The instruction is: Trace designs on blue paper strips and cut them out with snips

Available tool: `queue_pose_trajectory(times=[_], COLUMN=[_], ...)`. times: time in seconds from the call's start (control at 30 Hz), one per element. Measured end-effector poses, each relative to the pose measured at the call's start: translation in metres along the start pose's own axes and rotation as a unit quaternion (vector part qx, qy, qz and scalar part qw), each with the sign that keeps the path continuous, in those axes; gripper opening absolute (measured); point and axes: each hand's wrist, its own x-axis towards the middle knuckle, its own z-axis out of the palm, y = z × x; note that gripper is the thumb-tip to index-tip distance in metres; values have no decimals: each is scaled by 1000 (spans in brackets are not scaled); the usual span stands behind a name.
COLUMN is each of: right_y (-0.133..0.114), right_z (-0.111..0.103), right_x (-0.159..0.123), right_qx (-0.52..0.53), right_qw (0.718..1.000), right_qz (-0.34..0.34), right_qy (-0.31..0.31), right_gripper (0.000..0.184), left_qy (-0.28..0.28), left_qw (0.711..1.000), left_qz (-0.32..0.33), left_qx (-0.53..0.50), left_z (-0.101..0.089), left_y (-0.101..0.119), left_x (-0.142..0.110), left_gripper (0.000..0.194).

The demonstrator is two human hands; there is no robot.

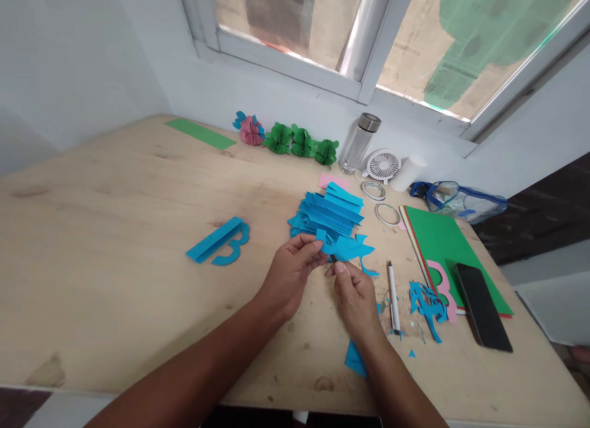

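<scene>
My left hand (290,274) pinches the near edge of a folded blue paper piece (345,246) just above the wooden table (115,231). My right hand (354,296) meets it from the right, fingers closed on the same blue piece, perhaps with a small dark tool that I cannot make out. Right behind the hands lies a stack of folded blue paper pieces (329,210).
Blue folded strip and cut-out (219,243) lie left. A pen (393,289), blue scraps (426,305), coloured paper sheets (442,243), a pink cut-out (442,286) and a phone (482,305) sit right. Paper ornaments (299,142), bottle (359,142), small fan (382,165), tape rolls (380,200), pouch (461,200) line the back.
</scene>
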Motion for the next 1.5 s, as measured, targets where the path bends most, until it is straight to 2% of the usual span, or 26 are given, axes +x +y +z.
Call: queue_pose_trajectory(times=[0.77, 1.07, 1.5], right_y=[3, 0, -1], right_z=[0, 0, 2], right_x=[-1, 1, -2], right_qx=[-11, -3, -13], right_qw=[1000, 1000, 1000], right_qz=[-14, 3, -24], right_qy=[2, -5, 12], right_gripper=[50, 52, 53], left_qy=[-2, -2, -19], left_qw=[1000, 1000, 1000], left_qz=[8, 5, -13], left_qx=[8, 12, -16], left_z=[0, 0, 1], left_y=[-3, -4, -4], left_x=[-1, -1, -3], left_gripper=[24, 24, 25])
